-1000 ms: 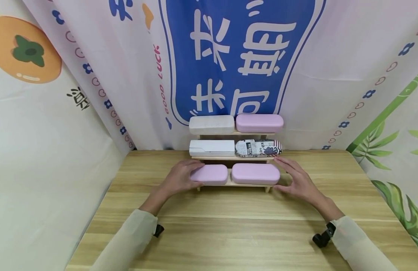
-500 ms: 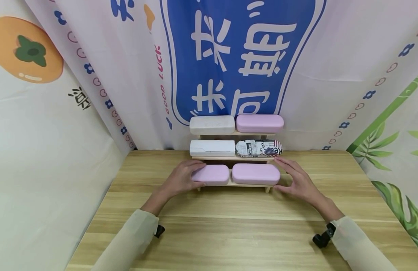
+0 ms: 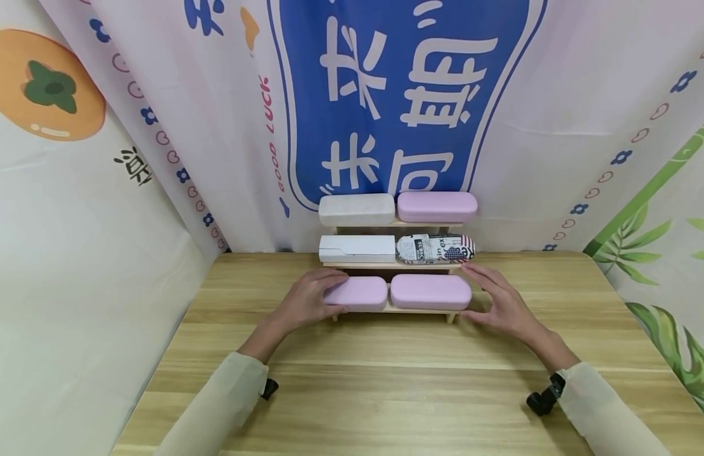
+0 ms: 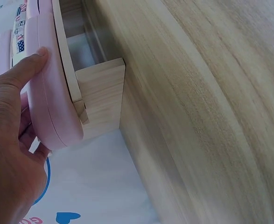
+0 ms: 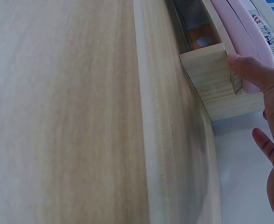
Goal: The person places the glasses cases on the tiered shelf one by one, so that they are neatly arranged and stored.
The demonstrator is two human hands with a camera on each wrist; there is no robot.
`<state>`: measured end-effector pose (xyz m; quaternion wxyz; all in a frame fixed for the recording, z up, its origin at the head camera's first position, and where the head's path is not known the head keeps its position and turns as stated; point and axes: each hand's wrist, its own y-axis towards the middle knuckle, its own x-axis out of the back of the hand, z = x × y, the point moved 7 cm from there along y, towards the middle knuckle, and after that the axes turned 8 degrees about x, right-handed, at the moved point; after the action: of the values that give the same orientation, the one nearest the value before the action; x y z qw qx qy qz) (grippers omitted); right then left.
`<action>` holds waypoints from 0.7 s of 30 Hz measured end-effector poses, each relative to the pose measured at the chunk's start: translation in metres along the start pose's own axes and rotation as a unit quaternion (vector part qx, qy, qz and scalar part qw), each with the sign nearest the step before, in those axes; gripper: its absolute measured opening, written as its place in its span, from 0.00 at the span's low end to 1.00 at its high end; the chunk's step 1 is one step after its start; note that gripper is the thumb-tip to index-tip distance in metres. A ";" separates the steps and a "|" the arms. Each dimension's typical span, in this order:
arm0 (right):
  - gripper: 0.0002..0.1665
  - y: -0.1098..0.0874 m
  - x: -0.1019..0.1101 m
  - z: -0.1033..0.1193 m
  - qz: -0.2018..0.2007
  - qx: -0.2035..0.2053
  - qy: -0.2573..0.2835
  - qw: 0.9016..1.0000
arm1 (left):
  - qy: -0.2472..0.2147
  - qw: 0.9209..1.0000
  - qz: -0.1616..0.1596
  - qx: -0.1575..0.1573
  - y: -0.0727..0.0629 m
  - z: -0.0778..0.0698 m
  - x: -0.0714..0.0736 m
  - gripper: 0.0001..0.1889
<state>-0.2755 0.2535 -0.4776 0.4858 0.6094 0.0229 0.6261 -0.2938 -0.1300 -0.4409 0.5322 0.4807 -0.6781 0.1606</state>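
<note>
On the bottom tier of a small wooden rack (image 3: 388, 308) lie two pink glasses cases, a left case (image 3: 357, 293) and a right case (image 3: 430, 292). My left hand (image 3: 306, 299) grips the left case by its outer end, with the thumb on its front and fingers behind, as the left wrist view shows. At the rack's other end, my right hand (image 3: 502, 307) holds the rack, the thumb (image 5: 237, 60) on the lower shelf's end beside the right case and a forefinger at the middle shelf. Its remaining fingers are partly hidden.
The middle tier carries a white box-shaped case (image 3: 357, 249) and a newspaper-print case (image 3: 435, 249). Above them sit a pale grey case (image 3: 356, 209) and another pink case (image 3: 437, 207). A printed curtain (image 3: 557, 126) hangs right behind the wooden table (image 3: 386, 392).
The left pink case has slid slightly right with my left hand, narrowing the gap to its neighbour. My right hand stays in place.
</note>
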 end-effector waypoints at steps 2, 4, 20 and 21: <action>0.67 0.001 0.000 0.000 0.000 0.000 0.000 1.000 | 0.001 1.000 -0.001 0.000 0.000 0.000 0.000 0.36; 0.67 0.001 0.000 -0.001 0.001 0.000 -0.001 1.000 | 0.002 1.000 -0.002 0.000 0.001 0.001 0.000 0.36; 0.67 0.001 0.001 0.003 0.006 -0.002 -0.009 1.000 | -0.001 0.998 -0.043 -0.039 -0.004 -0.002 0.005 0.35; 0.67 0.001 0.001 0.003 0.008 -0.003 -0.009 1.000 | -0.003 0.998 -0.046 -0.039 -0.005 -0.001 0.006 0.35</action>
<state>-0.2732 0.2521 -0.4754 0.4829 0.6135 0.0121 0.6247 -0.2890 -0.1342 -0.4365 0.5553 0.4905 -0.6629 0.1081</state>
